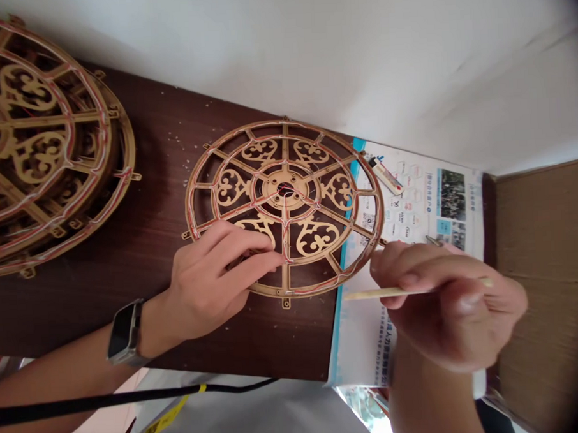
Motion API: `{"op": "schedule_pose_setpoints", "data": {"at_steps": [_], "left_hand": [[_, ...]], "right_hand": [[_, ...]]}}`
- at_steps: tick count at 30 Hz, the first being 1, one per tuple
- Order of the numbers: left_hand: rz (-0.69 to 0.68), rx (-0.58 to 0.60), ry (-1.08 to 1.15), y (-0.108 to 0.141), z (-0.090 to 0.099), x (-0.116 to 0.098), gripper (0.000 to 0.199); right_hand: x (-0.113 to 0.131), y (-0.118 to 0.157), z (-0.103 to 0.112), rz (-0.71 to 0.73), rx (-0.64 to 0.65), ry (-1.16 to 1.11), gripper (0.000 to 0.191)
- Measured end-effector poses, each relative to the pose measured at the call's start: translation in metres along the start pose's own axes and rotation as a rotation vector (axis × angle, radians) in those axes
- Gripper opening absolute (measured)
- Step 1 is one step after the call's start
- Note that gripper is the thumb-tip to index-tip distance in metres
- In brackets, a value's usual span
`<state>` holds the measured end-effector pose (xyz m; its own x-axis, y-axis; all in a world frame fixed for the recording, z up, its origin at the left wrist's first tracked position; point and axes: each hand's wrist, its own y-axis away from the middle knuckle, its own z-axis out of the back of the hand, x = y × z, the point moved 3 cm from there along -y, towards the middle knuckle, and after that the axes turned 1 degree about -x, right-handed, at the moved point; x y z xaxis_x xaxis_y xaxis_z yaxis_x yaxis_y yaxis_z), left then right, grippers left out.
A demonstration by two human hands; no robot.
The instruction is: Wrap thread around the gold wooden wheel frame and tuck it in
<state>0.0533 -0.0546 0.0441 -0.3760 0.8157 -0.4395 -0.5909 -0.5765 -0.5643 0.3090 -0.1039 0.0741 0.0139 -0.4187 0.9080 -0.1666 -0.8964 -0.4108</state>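
Note:
A round gold openwork frame (283,178) lies flat on the dark table, with red and white wires along its rings and spokes. On its near left part rests my left hand (219,277), thumb and fingers closed at the inner ring; what they pinch, if anything, is too small to tell. My right hand (446,299) is raised at the frame's right, its fingers closed on a thin pale stick (369,294) whose tip points left. The stick's tip is apart from my left hand.
Stacked similar gold frames (36,138) stand at the left. A printed sheet (412,192) with a lighter (387,177) on it lies at the right, near a cardboard box (545,282). A white wall (310,49) is behind. A black cord (110,400) crosses the front.

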Motion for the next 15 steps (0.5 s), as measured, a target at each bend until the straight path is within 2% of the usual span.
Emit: {"op": "schedule_pose_setpoints", "data": {"at_steps": [2, 7, 9, 12, 15], "left_hand": [[0.005, -0.004, 0.001, 0.0, -0.001, 0.0, 0.042], [0.023, -0.052, -0.003, 0.001, 0.001, 0.001, 0.037], [0.013, -0.059, -0.019, 0.001, 0.005, 0.002, 0.035], [-0.044, -0.019, 0.001, 0.002, 0.011, 0.002, 0.028], [-0.141, 0.057, 0.062, 0.005, 0.012, 0.003, 0.02]], "right_hand": [[0.002, 0.0, 0.001, -0.03, 0.016, -0.05, 0.022], [0.005, -0.001, -0.002, -0.172, 0.211, -0.171, 0.026], [0.004, -0.001, -0.002, -0.197, 0.245, -0.169, 0.026], [-0.004, -0.001, 0.004, -0.23, 0.154, -0.118, 0.025], [-0.014, -0.001, 0.012, -0.287, -0.054, -0.043, 0.025]]}}
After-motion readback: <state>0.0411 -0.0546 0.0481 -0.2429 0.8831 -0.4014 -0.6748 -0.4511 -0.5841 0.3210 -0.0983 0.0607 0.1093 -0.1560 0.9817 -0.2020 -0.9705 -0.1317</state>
